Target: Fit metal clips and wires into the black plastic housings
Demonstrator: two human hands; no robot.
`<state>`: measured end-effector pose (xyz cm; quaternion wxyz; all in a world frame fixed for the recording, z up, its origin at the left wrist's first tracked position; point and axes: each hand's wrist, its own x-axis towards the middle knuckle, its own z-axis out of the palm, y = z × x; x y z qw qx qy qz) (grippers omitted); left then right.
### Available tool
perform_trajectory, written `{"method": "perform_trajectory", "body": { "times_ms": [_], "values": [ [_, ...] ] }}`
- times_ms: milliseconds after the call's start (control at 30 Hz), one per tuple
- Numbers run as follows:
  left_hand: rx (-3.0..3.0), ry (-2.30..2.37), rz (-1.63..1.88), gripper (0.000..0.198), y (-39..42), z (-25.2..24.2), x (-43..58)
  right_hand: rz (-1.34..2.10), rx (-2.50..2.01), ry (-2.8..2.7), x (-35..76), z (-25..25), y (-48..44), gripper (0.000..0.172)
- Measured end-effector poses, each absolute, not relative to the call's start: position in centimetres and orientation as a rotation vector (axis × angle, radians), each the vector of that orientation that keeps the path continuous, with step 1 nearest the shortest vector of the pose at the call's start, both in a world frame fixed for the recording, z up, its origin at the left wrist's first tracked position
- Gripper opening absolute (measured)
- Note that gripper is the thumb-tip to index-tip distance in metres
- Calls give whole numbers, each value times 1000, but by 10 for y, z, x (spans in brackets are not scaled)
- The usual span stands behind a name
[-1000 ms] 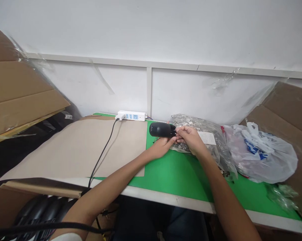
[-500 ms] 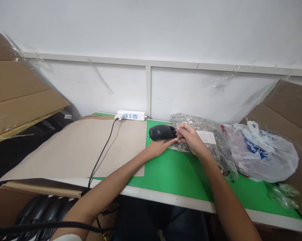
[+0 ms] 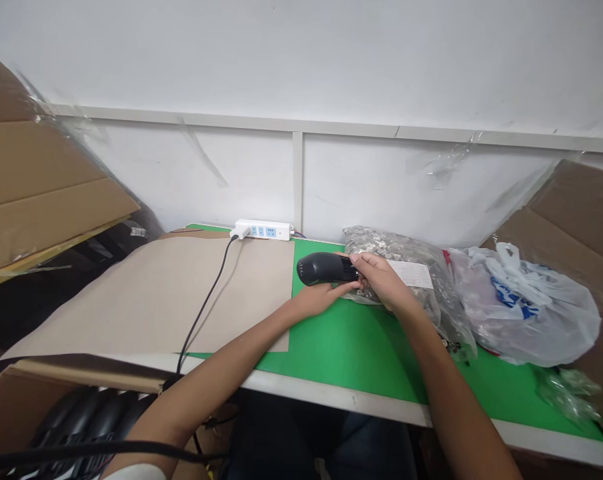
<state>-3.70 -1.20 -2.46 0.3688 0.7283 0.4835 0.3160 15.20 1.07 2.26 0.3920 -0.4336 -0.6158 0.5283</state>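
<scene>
A black rounded plastic housing [image 3: 321, 269] is held above the green tabletop, its smooth wide end to the left and its slotted end to the right. My left hand [image 3: 319, 298] is closed around it from below, with the thumb along the near side by the slotted end. At that end my right hand [image 3: 374, 273] has thumb and fingers pinched together against the housing. Any small part between those fingertips is too small to make out. Just behind my right hand lies a clear bag of small metal parts [image 3: 376, 241] with a white label [image 3: 412, 273].
A white power strip [image 3: 264, 230] with a black cable [image 3: 205, 297] sits by the wall. Brown paper [image 3: 146, 293] covers the table's left. A white plastic bag [image 3: 546, 313] lies at right. Several black housings [image 3: 94, 417] fill a cardboard box [image 3: 11, 393] at lower left.
The housing has tipped slightly, so its slotted end shows more. My right fingers have shifted a little along that end. My left hand keeps its hold.
</scene>
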Motion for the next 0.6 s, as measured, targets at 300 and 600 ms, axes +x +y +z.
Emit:
{"method": "perform_trajectory", "body": {
  "times_ms": [300,600],
  "values": [
    [1753,1361,783,56,-18,-10,-32,1378,-1083,-1502,148,19,10,57],
    [1736,1193,995,48,-21,5,-35,1361,-983,-1263,139,18,11,63]
  ]
}}
